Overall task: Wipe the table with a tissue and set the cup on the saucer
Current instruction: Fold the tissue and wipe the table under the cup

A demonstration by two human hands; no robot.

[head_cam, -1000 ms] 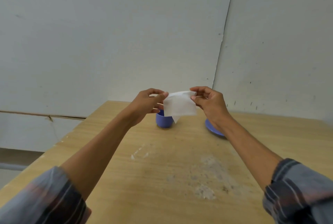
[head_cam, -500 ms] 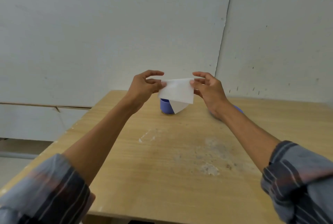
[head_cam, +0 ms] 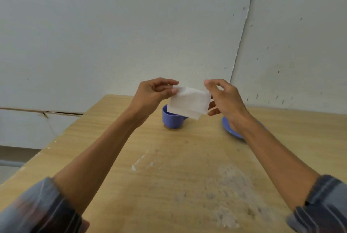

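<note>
A folded white tissue (head_cam: 188, 102) hangs in the air above the far part of the wooden table (head_cam: 169, 176). My left hand (head_cam: 152, 95) pinches its left top corner and my right hand (head_cam: 224, 99) pinches its right edge. Behind and below the tissue stands a blue cup (head_cam: 171, 119), its right part hidden by the tissue. A blue saucer (head_cam: 231, 129) lies to the right of the cup, mostly covered by my right wrist. White and grey smears (head_cam: 231, 186) mark the tabletop closer to me.
A pale wall (head_cam: 131, 35) rises right behind the table's far edge. The table's left edge (head_cam: 47, 150) runs diagonally, with floor and a low ledge beyond it. A small white streak (head_cam: 139, 161) sits left of the smears.
Both hands stay on the tissue, which now spreads wider and flatter between them. The view has shifted, so the saucer shows again beside my right wrist.
</note>
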